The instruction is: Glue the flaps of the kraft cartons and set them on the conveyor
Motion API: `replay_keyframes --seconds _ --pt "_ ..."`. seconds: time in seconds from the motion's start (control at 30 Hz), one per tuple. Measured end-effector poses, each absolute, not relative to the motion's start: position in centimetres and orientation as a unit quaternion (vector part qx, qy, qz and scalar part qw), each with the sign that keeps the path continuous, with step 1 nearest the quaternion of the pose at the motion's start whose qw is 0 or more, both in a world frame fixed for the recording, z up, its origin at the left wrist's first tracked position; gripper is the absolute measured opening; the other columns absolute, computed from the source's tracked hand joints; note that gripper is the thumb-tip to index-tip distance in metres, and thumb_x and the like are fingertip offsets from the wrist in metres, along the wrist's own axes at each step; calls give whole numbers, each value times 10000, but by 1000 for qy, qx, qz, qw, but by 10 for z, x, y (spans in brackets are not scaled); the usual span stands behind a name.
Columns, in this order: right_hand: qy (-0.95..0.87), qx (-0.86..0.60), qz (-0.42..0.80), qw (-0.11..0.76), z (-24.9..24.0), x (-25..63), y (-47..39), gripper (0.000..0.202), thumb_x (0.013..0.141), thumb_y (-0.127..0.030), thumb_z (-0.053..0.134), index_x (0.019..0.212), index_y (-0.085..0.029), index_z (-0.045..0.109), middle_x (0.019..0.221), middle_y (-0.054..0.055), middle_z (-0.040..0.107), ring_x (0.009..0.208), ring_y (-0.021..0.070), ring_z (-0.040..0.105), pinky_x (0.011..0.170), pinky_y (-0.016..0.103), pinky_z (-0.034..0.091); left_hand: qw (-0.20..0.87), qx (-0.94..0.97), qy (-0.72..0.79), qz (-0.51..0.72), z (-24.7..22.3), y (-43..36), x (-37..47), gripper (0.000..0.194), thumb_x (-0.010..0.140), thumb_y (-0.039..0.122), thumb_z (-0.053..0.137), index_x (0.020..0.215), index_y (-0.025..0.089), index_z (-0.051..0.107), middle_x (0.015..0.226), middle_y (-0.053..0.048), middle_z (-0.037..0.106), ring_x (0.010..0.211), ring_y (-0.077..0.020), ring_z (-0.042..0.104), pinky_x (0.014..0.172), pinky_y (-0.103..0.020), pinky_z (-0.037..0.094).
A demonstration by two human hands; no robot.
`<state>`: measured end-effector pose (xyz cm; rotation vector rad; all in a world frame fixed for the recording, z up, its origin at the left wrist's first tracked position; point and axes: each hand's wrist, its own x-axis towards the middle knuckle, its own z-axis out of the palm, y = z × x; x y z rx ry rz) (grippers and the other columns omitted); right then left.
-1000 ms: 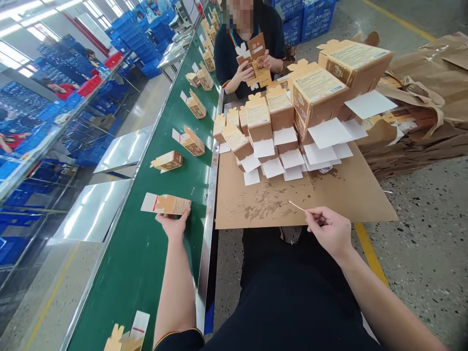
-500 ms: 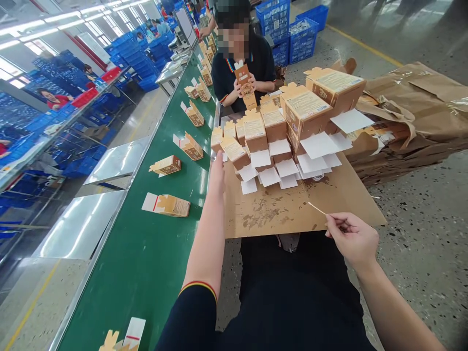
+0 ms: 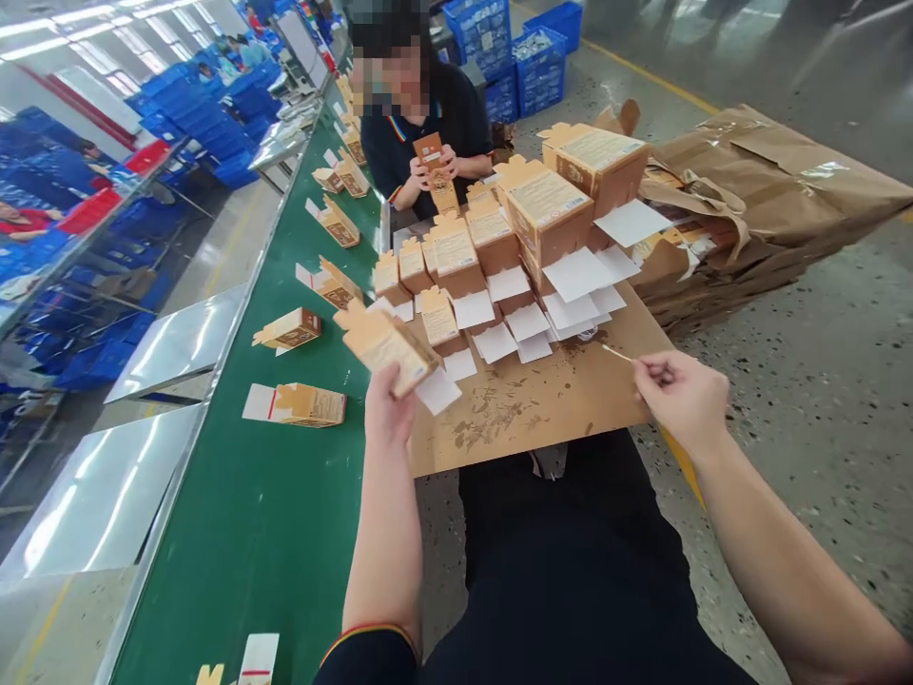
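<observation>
A small brown cardboard box (image 3: 389,347) is gripped near its lower end by my left hand (image 3: 389,404). Its tan flaps point up and left, and a white flap hangs open at the other end. My right hand (image 3: 681,395) pinches a thin cotton swab (image 3: 617,353), its tip pointing left over the board's right side. Ahead of both hands, similar boxes (image 3: 456,252) are stacked in rows with their white flaps sticking out toward me. They rest on a brown board (image 3: 514,419) marked with dark smears.
On my left runs a green conveyor belt (image 3: 285,495) carrying several spaced boxes (image 3: 312,404). Across the board, a co-worker (image 3: 424,124) holds a box in both hands. A paper-wrapped stack (image 3: 770,181) stands at right, with blue crates (image 3: 540,71) behind.
My left hand has taken a box from the near left of the stack and drawn it toward me. The right hand still pinches the swab. The view has shifted right.
</observation>
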<state>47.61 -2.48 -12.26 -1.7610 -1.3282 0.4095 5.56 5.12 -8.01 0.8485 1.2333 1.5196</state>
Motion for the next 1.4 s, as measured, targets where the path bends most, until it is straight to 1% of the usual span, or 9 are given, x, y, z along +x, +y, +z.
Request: replay_keyframes --seconds 0.13,0.3,0.43,0.57,0.73,0.9,1.0,1.13,1.4 --pt "-571 -705 174 383 -112 481 19 102 879 -321 748 819 -239 740 714 54 774 647 219 746 737 361 641 514 360 521 579 -103 -16 51 707 770 542 966 1411 345 743 1568 -98 759 1539 -426 662 1206 -614 634" --pt "-626 -699 145 314 -108 481 54 145 851 -197 746 744 -245 660 735 58 774 701 206 709 752 327 567 506 368 552 551 -129 -35 64 897 626 574 1105 1381 276 723 1482 -172 791 1446 -416 735 1206 -584 627" --pt "-653 -695 134 269 -109 480 74 271 907 -229 762 684 -251 609 694 95 747 678 196 657 691 317 484 510 391 558 525 -134 -26 77 945 609 512 1128 1387 256 657 1442 -179 796 1361 -377 787 1159 -544 653" --pt "-654 -704 145 236 -105 479 81 335 942 -264 799 675 -259 595 683 94 741 658 196 650 678 313 494 517 385 573 506 -136 -20 83 913 563 482 1142 1281 264 622 1342 -144 831 1257 -346 832 1079 -515 691" --pt "-627 -690 140 334 -104 492 41 276 997 -392 811 777 -258 713 717 99 779 686 228 727 690 327 601 518 389 576 499 -134 -19 84 883 564 477 1135 1269 256 651 1307 -153 846 1206 -363 850 1041 -536 710" --pt "-585 -630 270 434 -128 453 -41 289 1026 -509 772 940 -240 836 706 54 776 548 209 735 502 324 623 533 380 583 481 -132 -19 83 839 566 481 1133 1231 229 688 1317 -179 845 1252 -393 834 1106 -588 681" --pt "-616 -564 338 434 -141 398 -74 231 1047 -435 749 927 -250 818 712 25 779 555 192 735 544 316 652 521 386 586 487 -132 -20 84 853 544 480 1140 1226 233 691 1273 -157 857 1205 -382 849 1096 -591 687" --pt "-656 -518 359 415 -150 342 -79 192 1044 -321 698 871 -259 756 746 21 787 611 171 732 634 287 648 504 406 590 483 -129 -23 88 844 545 466 1140 1221 239 688 1266 -149 855 1200 -380 850 1070 -578 701" --pt "-705 -493 331 387 -165 326 -69 209 1011 -228 641 807 -263 672 682 2 693 603 174 663 624 289 569 490 402 598 490 -130 -27 95 819 521 399 1140 1170 244 665 1322 -159 833 1256 -386 830 1089 -572 691"
